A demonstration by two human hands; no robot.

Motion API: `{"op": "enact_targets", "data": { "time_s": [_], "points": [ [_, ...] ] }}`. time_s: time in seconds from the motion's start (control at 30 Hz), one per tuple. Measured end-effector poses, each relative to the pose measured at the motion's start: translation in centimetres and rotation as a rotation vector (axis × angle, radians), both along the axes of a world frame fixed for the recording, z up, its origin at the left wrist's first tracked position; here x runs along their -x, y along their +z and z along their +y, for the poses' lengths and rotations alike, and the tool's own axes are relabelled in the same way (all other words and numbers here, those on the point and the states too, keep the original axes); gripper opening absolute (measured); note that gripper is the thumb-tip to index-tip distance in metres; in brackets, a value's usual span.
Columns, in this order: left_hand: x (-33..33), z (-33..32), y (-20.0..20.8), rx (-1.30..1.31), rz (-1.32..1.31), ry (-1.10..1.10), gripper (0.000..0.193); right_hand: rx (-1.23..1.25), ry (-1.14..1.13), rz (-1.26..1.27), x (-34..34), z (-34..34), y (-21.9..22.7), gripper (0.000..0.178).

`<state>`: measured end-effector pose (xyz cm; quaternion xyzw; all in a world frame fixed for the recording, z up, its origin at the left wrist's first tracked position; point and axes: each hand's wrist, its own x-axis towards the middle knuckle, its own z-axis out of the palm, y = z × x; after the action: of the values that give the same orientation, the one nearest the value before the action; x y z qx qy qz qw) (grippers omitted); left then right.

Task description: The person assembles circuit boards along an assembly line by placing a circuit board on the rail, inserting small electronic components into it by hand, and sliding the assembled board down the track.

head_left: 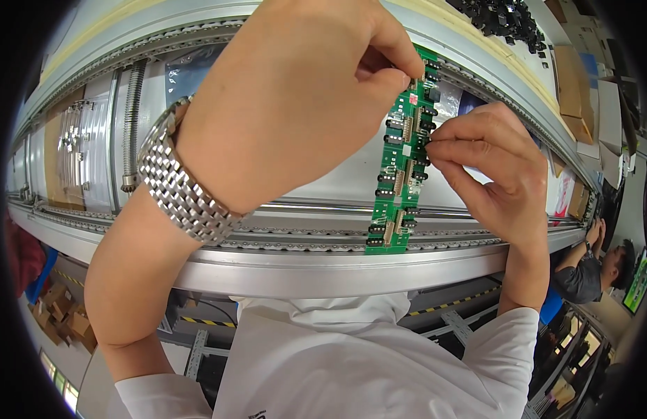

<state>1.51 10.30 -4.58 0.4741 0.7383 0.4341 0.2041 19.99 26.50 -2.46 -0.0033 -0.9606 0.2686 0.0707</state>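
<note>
A long green circuit board (400, 183) lies across the two chain rails of a conveyor, its length running from the near rail to the far one. It carries black connectors and pale pin headers along both sides. At the board's far end my left hand (316, 91) is closed, thumb and forefinger pinched at a header; what lies between them is hidden. My right hand (501, 164) comes in from the right, fingertips pinched together at a black part on the board's right edge. Whether that part is held or only touched does not show. A metal-band watch (184, 185) circles my left wrist.
The near aluminium rail (323, 274) runs between me and the board. Many small black parts (508, 21) are heaped beyond the far rail. Cardboard boxes (578, 91) stand at the right, and another person (592, 269) works further along the line.
</note>
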Motion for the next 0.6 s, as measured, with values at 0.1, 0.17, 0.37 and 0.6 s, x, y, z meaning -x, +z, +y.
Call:
{"op": "enact_targets", "data": {
  "time_s": [0.1,0.17,0.37,0.6],
  "points": [
    [-0.1,-0.3,-0.2,-0.029,0.045,-0.012,0.020,-0.002,-0.011,-0.005,0.0,0.0,0.0,0.015],
    [-0.1,-0.6,-0.4,-0.050,0.075,-0.022,0.020,0.009,-0.009,-0.003,0.1,0.1,-0.1,0.015],
    [-0.1,-0.7,-1.2,-0.105,0.166,-0.053,0.020,0.014,0.012,0.008,0.1,0.1,-0.4,0.013],
    [-0.8,0.0,-0.4,-0.164,0.296,-0.140,0.020,-0.021,-0.171,0.302,1.7,5.4,-0.5,0.012]
  ]
}}
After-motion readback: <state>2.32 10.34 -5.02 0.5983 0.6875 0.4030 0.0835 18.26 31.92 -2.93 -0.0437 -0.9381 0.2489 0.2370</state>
